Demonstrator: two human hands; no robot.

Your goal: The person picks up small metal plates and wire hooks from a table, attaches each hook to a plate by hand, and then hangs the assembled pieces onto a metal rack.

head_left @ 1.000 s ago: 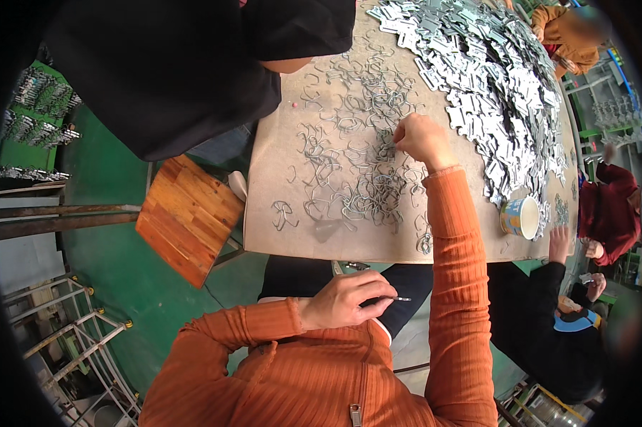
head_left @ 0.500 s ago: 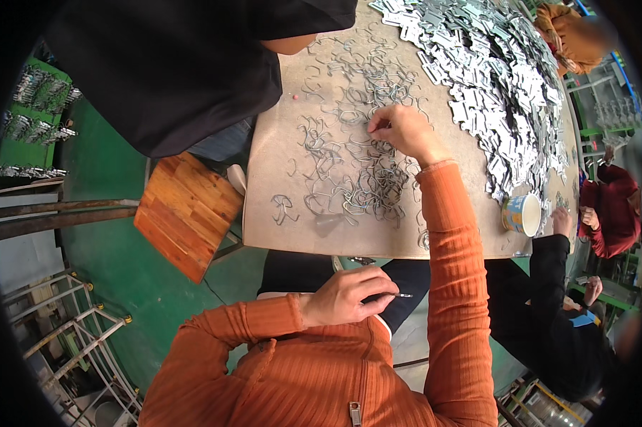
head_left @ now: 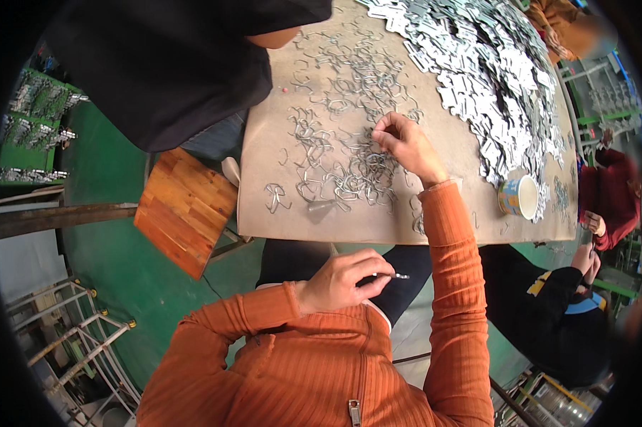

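The bent wire clips (head_left: 356,186) lie in a loose, tangled spread on the desk (head_left: 470,213), between its left edge and the heap of flat metal plates (head_left: 485,92), with a small separate cluster (head_left: 276,198) near the left edge. Your right hand (head_left: 408,146) is over the right side of the clips, thumb and index fingertips drawn close together; you cannot tell from here whether a clip is between them. Your left hand (head_left: 346,280), over your lap and short of the desk edge, has its fingers closed on a small metal piece (head_left: 402,276), one end jutting past the fingertips; its full shape is hidden. Each clip looks thin and hard, so expect it to be light, stiff and springy rather than fragile, and probably a little slick on its smooth, rounded wire. Because the open loops overlap, one clip may well drag its neighbours, so a fingertip pinch on a single exposed bend or straight side should serve you better than a broad grab. The left-hand piece should be light and rigid too; pinching it by its flat faces, clear of the jutting end, would suit it.
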